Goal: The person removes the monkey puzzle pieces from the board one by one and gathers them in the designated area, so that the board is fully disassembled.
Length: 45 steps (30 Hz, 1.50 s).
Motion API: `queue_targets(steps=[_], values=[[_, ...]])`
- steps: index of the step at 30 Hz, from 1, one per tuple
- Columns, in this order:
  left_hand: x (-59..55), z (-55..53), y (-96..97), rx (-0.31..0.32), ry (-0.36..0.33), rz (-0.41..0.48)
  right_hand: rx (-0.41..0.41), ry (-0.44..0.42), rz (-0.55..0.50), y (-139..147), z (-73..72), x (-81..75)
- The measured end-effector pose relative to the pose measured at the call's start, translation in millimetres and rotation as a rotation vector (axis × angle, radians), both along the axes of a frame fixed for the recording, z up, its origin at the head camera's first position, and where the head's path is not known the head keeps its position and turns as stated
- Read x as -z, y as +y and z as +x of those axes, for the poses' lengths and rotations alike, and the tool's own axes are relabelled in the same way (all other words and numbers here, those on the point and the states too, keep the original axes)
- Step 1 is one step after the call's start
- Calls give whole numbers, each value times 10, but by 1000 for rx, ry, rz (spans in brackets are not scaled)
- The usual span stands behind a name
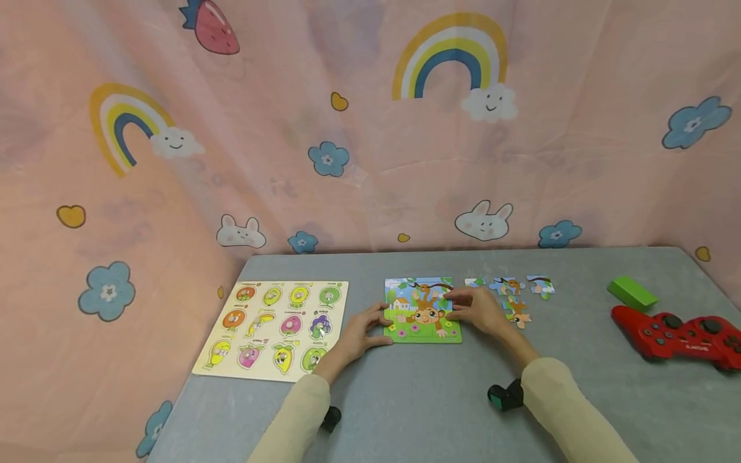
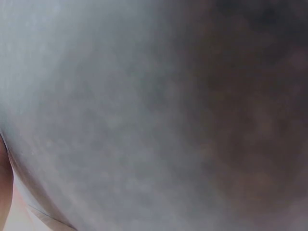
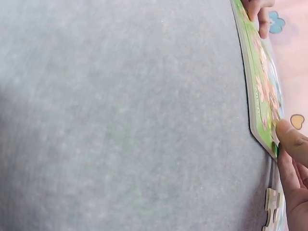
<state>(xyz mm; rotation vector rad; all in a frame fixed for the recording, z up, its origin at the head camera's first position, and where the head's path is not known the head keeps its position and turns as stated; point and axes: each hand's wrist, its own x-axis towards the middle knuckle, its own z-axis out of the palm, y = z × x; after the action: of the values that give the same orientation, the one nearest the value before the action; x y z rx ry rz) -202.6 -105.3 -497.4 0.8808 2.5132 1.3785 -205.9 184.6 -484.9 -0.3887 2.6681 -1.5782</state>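
A jigsaw puzzle (image 1: 419, 329) with a picture of monkeys, a small house and flowers lies in its thin tray on the grey table. My left hand (image 1: 360, 331) holds it by its left side, thumb at the near left corner. At the opposite side, my right hand (image 1: 479, 310) grips the edge, with thumb and index finger over the picture's border. In the right wrist view the right thumb (image 3: 291, 137) rests on top of the puzzle near its corner. Several loose jigsaw pieces (image 1: 517, 313) lie just beyond the right hand. The left wrist view is mostly blurred table surface.
A cream fruit board (image 1: 222, 347) lies left of the left forearm. On the right are a green block (image 1: 632, 293) and a red game controller (image 1: 674, 337). A pink patterned curtain (image 1: 370, 206) hangs behind the table (image 1: 417, 411).
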Motion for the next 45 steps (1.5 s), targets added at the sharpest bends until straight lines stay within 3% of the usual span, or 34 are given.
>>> queue_targets(steps=[9, 23, 45], values=[[-6, 2, 9, -4, -1, -5, -36, -45, -88, 63, 18, -12], [-29, 10, 20, -2, -6, -3, -33, -254, -223, 257, -12, -19], [-23, 8, 8, -11, -26, -9, -107, -262, -272, 626, 27, 21]])
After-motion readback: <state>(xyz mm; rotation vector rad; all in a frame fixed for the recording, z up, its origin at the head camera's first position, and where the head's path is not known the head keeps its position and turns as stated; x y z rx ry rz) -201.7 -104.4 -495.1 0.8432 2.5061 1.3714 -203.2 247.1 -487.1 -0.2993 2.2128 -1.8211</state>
